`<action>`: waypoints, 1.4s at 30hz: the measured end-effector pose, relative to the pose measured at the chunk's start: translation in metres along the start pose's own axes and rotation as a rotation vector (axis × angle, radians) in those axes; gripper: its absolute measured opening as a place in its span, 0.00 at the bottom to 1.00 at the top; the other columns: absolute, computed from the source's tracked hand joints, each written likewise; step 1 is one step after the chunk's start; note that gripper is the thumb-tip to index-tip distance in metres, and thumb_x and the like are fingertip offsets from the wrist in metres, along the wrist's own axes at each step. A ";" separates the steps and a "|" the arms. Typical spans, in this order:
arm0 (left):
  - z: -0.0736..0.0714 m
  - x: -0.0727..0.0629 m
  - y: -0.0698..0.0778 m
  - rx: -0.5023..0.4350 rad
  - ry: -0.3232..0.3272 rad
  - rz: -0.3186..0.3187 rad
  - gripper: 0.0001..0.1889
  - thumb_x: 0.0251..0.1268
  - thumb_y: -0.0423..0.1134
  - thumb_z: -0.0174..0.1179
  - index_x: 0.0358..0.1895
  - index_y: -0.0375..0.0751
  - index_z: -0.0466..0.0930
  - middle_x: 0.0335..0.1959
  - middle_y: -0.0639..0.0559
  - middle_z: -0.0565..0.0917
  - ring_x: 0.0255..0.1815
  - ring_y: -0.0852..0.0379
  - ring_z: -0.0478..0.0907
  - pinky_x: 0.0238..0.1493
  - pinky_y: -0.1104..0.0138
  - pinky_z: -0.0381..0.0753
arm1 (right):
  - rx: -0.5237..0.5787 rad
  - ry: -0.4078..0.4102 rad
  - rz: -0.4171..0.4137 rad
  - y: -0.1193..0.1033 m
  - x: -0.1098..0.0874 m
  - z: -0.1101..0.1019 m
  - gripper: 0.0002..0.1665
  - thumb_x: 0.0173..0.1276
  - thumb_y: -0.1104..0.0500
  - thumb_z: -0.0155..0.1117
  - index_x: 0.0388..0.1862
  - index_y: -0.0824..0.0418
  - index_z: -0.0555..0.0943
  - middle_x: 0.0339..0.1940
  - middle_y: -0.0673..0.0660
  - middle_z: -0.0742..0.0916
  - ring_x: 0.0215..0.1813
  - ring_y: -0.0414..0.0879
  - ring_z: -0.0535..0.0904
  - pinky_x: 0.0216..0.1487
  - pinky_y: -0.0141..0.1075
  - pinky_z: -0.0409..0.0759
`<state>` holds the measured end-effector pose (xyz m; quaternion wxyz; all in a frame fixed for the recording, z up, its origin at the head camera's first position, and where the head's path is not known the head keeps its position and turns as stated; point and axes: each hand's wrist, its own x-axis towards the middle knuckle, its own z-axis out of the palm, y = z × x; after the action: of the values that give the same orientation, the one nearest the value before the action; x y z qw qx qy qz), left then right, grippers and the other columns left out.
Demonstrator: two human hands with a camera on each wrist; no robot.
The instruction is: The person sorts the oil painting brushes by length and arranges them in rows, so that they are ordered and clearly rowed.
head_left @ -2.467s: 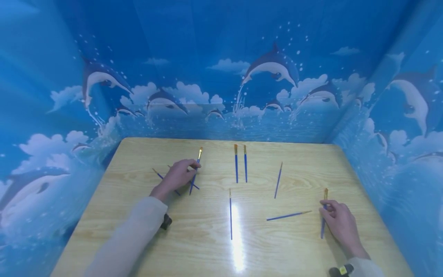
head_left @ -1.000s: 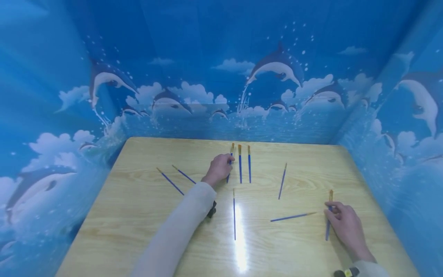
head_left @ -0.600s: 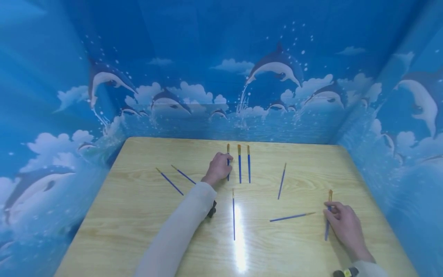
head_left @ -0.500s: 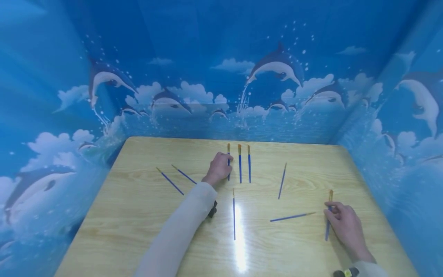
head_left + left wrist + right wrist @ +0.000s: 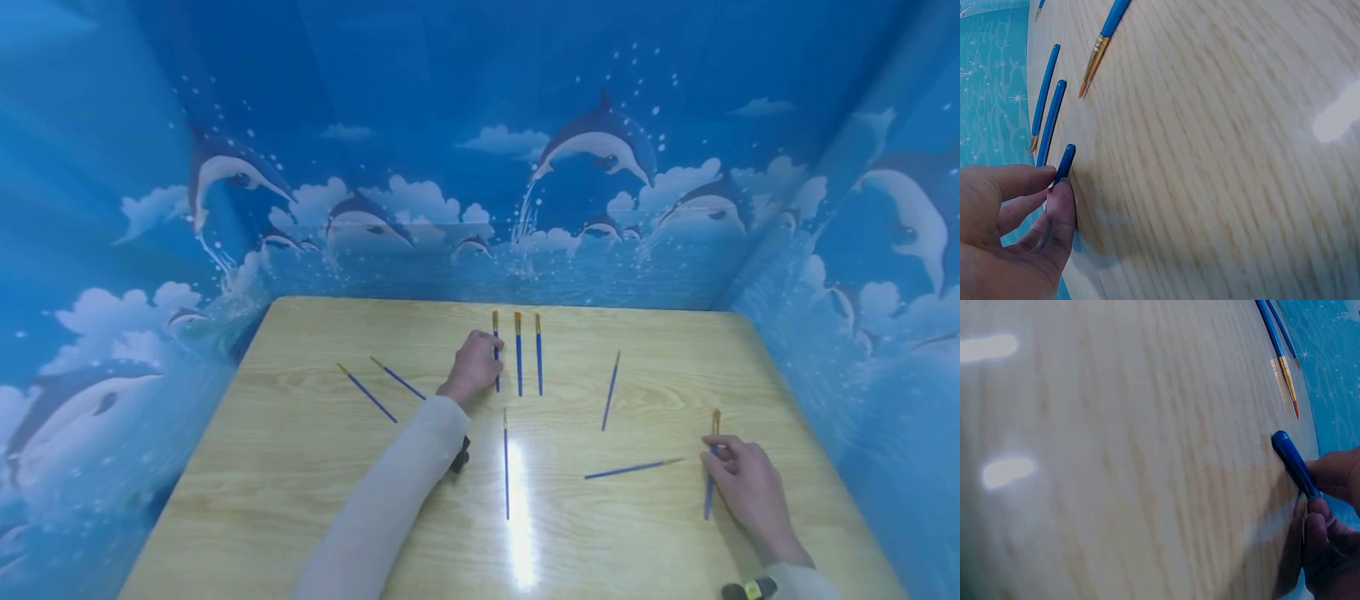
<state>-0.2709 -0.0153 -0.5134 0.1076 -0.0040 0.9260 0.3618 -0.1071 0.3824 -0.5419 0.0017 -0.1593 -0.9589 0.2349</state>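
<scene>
At the back middle of the table, my left hand pinches a blue-handled paintbrush, bristles toward the far edge. In the left wrist view the handle end pokes out between thumb and fingers. Just right of it lie two more paintbrushes, one with a broad orange tip and a slimmer one, roughly parallel to it. Over at the right side, my right hand pinches another paintbrush, whose blue handle end shows in the right wrist view.
Thin paintbrushes lie scattered on the wooden table: a crossways one, a slanted one, a lengthwise one, and two at left. A dolphin-printed blue curtain borders the back and sides.
My left hand has carried its paintbrush from the left group to beside the two at the back, where it turned straighter, then stayed nearly still. My right hand keeps its place and grip.
</scene>
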 end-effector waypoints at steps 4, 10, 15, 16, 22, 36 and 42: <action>0.002 0.000 0.001 -0.004 0.000 0.012 0.25 0.74 0.29 0.65 0.72 0.43 0.81 0.76 0.43 0.74 0.76 0.44 0.76 0.75 0.54 0.80 | 0.001 -0.001 -0.008 -0.001 0.000 -0.001 0.24 0.81 0.59 0.65 0.69 0.69 0.78 0.51 0.69 0.83 0.47 0.58 0.82 0.41 0.45 0.80; 0.004 0.000 0.003 -0.002 0.001 0.008 0.25 0.74 0.30 0.66 0.72 0.44 0.81 0.76 0.45 0.74 0.76 0.45 0.75 0.76 0.54 0.79 | 0.002 0.009 -0.001 -0.001 -0.001 0.001 0.24 0.80 0.60 0.65 0.69 0.70 0.78 0.50 0.69 0.83 0.47 0.58 0.82 0.42 0.48 0.83; 0.005 0.000 0.002 -0.015 -0.006 0.016 0.26 0.74 0.30 0.66 0.72 0.46 0.81 0.76 0.44 0.74 0.76 0.44 0.75 0.76 0.53 0.79 | 0.005 0.016 -0.006 0.001 -0.001 0.000 0.24 0.80 0.60 0.65 0.69 0.69 0.78 0.50 0.69 0.83 0.47 0.58 0.82 0.42 0.47 0.82; 0.004 0.000 0.002 -0.021 -0.008 0.021 0.26 0.74 0.29 0.66 0.72 0.46 0.81 0.76 0.44 0.74 0.76 0.44 0.75 0.76 0.53 0.79 | 0.004 0.015 -0.007 0.001 -0.001 0.000 0.24 0.80 0.60 0.65 0.69 0.69 0.78 0.50 0.69 0.83 0.47 0.58 0.82 0.42 0.47 0.82; -0.002 -0.002 -0.006 -0.059 0.009 0.049 0.24 0.77 0.33 0.65 0.73 0.48 0.80 0.77 0.44 0.73 0.77 0.43 0.74 0.78 0.49 0.76 | 0.011 0.016 -0.016 0.002 -0.001 0.000 0.24 0.80 0.59 0.66 0.69 0.69 0.78 0.51 0.70 0.83 0.48 0.60 0.83 0.43 0.50 0.82; -0.054 -0.015 -0.048 -0.052 0.027 0.046 0.18 0.81 0.36 0.59 0.69 0.43 0.81 0.58 0.45 0.88 0.60 0.44 0.84 0.67 0.48 0.84 | 0.011 0.007 -0.002 0.001 -0.001 0.001 0.24 0.80 0.60 0.66 0.69 0.69 0.78 0.51 0.69 0.83 0.47 0.59 0.82 0.43 0.49 0.82; -0.070 -0.021 -0.071 -0.016 0.046 0.060 0.17 0.80 0.37 0.58 0.66 0.41 0.82 0.55 0.42 0.90 0.58 0.43 0.86 0.65 0.48 0.84 | 0.012 0.005 -0.005 0.002 -0.001 0.001 0.24 0.80 0.60 0.66 0.69 0.69 0.78 0.51 0.69 0.83 0.47 0.58 0.82 0.41 0.45 0.81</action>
<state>-0.2586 -0.1166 -0.5067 0.0752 0.0147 0.9251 0.3719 -0.1058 0.3837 -0.5438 0.0056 -0.1574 -0.9579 0.2402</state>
